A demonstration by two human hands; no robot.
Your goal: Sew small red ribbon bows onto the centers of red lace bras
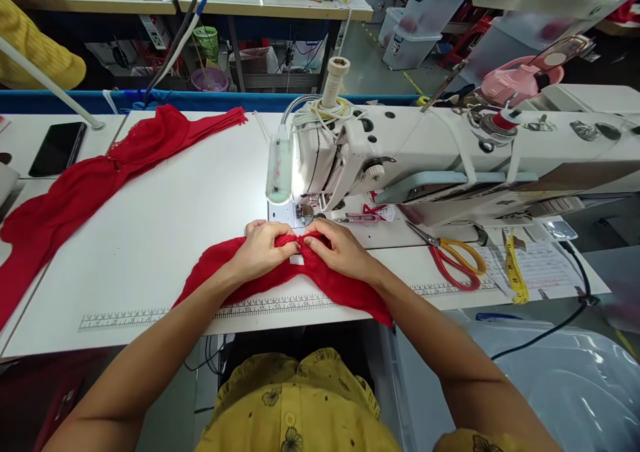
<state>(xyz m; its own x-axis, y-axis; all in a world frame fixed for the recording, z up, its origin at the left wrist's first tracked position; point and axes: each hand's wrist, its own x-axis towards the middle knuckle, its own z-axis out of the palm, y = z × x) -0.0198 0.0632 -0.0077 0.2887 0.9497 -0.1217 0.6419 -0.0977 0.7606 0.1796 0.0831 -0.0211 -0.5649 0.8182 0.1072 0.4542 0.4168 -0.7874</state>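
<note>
Head view: a white sewing machine [550,132] spans two o'clock; a translucent tub [540,379], contents unclear, sits at four; stacked bins [411,51] at one show blurred reddish contents. Red fabric [270,277], near six, is pinched between the left hand's [263,249] and right hand's [337,247] fingers. At eleven: a purple basket [210,81], a green basket [207,44].

2 hands [266,245] close together, fingers [321,226] in pinch grips, bare forearms [181,335] aslant inward
</note>
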